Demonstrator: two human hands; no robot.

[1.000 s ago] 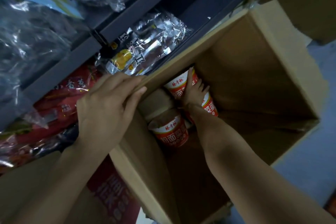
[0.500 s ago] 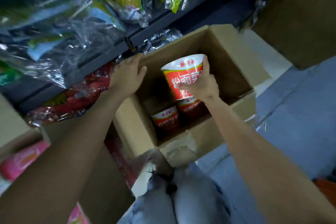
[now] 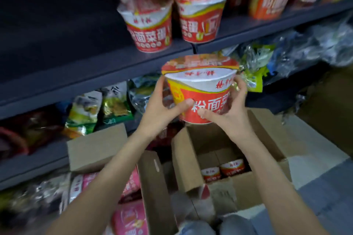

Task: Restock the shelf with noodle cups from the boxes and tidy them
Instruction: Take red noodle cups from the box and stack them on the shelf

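A red and white noodle cup (image 3: pixel 202 89) is held in the air below the dark shelf (image 3: pixel 76 66). My left hand (image 3: pixel 162 107) grips its left side and my right hand (image 3: pixel 229 108) grips its right side. Under it stands an open cardboard box (image 3: pixel 187 160) with two more noodle cups (image 3: pixel 223 170) at the bottom. On the shelf above, stacked noodle cups (image 3: pixel 150 26) stand in several columns; the shelf's left part is bare and dark.
Bagged snacks (image 3: pixel 99 108) fill the lower shelf behind the box. A second cardboard box (image 3: pixel 95 147) with pink packets (image 3: pixel 129 217) stands at the left. My knees (image 3: pixel 200 227) show at the bottom. Grey floor (image 3: pixel 324 187) lies to the right.
My right hand lifted a cup out of the box. My left hand left the box's edge and now holds the cup too. The view has tilted up to the shelf.
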